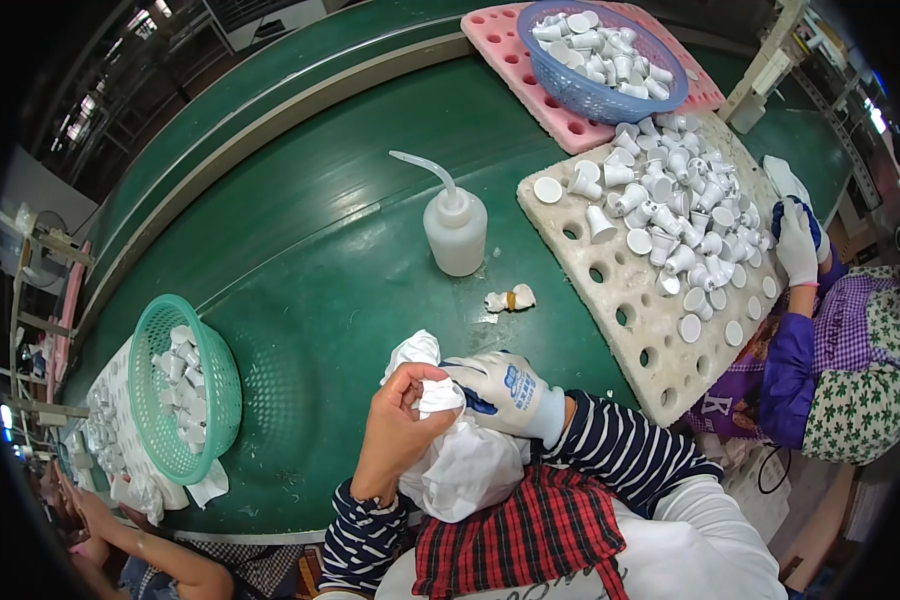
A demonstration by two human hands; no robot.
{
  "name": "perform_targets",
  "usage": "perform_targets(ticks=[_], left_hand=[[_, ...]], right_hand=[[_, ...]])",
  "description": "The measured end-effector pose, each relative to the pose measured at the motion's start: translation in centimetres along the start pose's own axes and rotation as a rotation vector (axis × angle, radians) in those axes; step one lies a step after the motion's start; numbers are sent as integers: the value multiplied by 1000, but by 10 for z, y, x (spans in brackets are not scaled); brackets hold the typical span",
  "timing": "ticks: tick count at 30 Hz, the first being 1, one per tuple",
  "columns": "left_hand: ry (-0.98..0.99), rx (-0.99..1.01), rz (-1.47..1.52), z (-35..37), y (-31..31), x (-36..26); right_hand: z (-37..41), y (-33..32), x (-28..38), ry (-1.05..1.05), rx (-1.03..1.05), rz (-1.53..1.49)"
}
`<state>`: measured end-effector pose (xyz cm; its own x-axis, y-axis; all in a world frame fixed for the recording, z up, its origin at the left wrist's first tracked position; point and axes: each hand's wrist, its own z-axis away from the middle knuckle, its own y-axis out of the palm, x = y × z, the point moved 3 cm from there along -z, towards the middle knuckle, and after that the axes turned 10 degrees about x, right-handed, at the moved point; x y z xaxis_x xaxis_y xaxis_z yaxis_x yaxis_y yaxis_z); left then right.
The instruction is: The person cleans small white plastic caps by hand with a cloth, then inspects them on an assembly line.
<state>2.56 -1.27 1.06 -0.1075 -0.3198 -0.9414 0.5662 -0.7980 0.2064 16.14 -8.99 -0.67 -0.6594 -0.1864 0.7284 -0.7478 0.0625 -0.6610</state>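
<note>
A bunched white cloth (466, 472) is held between my two hands in front of my body. My left hand (398, 428), bare, pinches a fold of it between thumb and fingers. My right hand (510, 395) wears a white glove with blue fingertips and blue print. Its fingers curl over the same cloth from the other side. Whether anything lies inside the folds is hidden. Beyond my hands, a small white bundle (511, 298) with a yellowish-brown band lies on the green table (310, 270). A white squeeze bottle (456, 232) with a bent spout stands behind it.
Many small white cup-shaped pieces (685, 200) cover a holed foam board (567, 270) at right. A blue basket (560, 90) of them sits on pink foam (490, 40). At left stands a green basket (150, 400). Co-workers' hands (796, 245) show at right and lower left (95, 510).
</note>
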Motion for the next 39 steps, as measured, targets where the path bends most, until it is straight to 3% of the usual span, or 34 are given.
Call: perform_targets(ticks=[3,6,7,11,14,18,19,23,31,39], left_hand=[[154,-159,-197,0,-11,3],[101,-228,-674,9,-31,3],[111,-208,-705,13,-31,1],[370,-227,-905,19,-17,-39],[461,-165,-819,16,-17,-56],[187,-51,-259,-1,0,-48],[165,35,-176,-5,6,-43],[115,1,70,-17,19,-18],[11,-97,193,-21,12,-10],[29,28,329,-21,10,-8]], right_hand=[[-3,-4,-2,21,-61,-176],[-7,-17,-5,82,-153,-312],[-5,-17,-9,104,-194,-370],[-4,-25,-7,73,-243,-440],[-4,-26,-5,62,-240,-481],[-5,-20,-7,52,-224,-509],[-4,-21,-5,53,-224,-456],[-2,-19,-6,41,-253,-285],[-7,-17,1,-16,-210,-214],[-4,-11,-5,61,-156,-306]])
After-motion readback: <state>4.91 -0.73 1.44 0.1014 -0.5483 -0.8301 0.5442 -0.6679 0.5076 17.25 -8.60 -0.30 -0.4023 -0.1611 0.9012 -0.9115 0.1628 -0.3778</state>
